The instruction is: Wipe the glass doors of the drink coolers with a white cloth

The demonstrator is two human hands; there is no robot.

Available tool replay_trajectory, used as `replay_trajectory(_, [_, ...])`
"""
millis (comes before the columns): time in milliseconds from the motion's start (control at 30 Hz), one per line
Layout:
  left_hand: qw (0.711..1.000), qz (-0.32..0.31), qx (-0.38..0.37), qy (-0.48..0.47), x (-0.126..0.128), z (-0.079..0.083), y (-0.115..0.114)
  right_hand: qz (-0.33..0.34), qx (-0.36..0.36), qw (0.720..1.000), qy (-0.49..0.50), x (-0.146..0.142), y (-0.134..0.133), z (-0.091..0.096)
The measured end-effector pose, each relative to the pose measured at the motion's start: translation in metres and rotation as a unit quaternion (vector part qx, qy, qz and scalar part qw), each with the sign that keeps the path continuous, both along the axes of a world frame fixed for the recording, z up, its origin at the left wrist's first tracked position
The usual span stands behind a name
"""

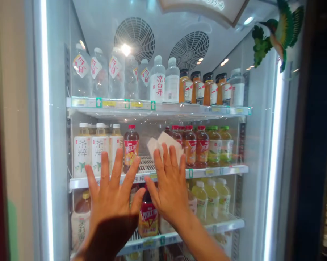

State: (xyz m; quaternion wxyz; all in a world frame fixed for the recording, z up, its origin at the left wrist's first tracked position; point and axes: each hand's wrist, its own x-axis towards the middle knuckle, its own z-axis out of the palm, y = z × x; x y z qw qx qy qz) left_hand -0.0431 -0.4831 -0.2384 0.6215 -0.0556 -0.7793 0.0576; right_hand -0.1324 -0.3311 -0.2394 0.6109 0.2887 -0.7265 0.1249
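Note:
My left hand is raised with its fingers spread wide and nothing in it, palm toward the glass door of a lit drinks fridge. Close to its right, my right hand lies flat over a folded white tissue, holding it against the glass. The tissue sticks out above and beside the fingertips. Behind the hands, through the glass, stand a red-capped iced tea bottle on the middle shelf and a larger one below. My palms and part of the lower shelf are hidden.
Clear water bottles and dark-capped amber bottles line the top shelf. White-labelled tea bottles stand at middle left. A hummingbird decoration sits at upper right. Bright light strips run down both sides.

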Motion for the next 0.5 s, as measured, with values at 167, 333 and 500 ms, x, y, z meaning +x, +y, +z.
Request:
replay_trajectory(167, [0.999, -0.030, 0.002, -0.018, -0.016, -0.021, 0.045, -0.016, -0.023, 1.000, -0.008, -0.013, 0.038, -0.024])
replay_trajectory(333, [0.998, -0.059, 0.010, -0.018, -0.038, -0.020, 0.087, -0.006, -0.037, 0.999, -0.025, -0.028, 0.079, -0.026])
replay_trajectory(500, [0.997, -0.069, 0.010, -0.021, -0.058, -0.016, 0.127, -0.012, -0.041, 0.998, -0.036, -0.044, 0.120, -0.035])
